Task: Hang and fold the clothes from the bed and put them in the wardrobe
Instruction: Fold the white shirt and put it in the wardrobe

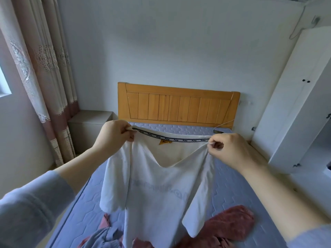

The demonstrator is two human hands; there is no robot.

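While held up by its collar above the bed, white short-sleeved T-shirt (157, 185) spread between two hands. Front of the neck sagging in a V, both sleeves hanging loose, faint pale lettering across the chest, lower hem cut off by the bottom edge of the view. Black neck tape with repeated white lettering (172, 139) taut along the back of the collar, with a small orange label (163, 142) just beneath it.

Left hand (114, 133) at the left end of the collar, thumb and curled fingers clamped together on the fabric. Right hand (231, 151) at the right end, thumb and forefinger pinching the collar edge, remaining fingers curled underneath. Grey-blue sleeve (26, 212) covering the left forearm towards the elbow.

Beneath the shirt, blue-lilac quilted mattress (232, 194) bearing a crumpled rust-red garment (231, 224) on the right and a crumpled grey-blue garment (103, 237) on the left, both partly hidden behind the hanging fabric. Orange-brown slatted wooden headboard (179, 106) at the far end, against a pale wall. Small dark object (218, 131) with a thin white cable on the mattress near the right corner of the headboard, kind not discernible.

Tall white wardrobe (293, 104) with two small dark knobs, right of the bed. Low pale bedside cabinet (89, 126) left of the headboard. Pink-and-cream patterned curtain (44, 68) at far left.
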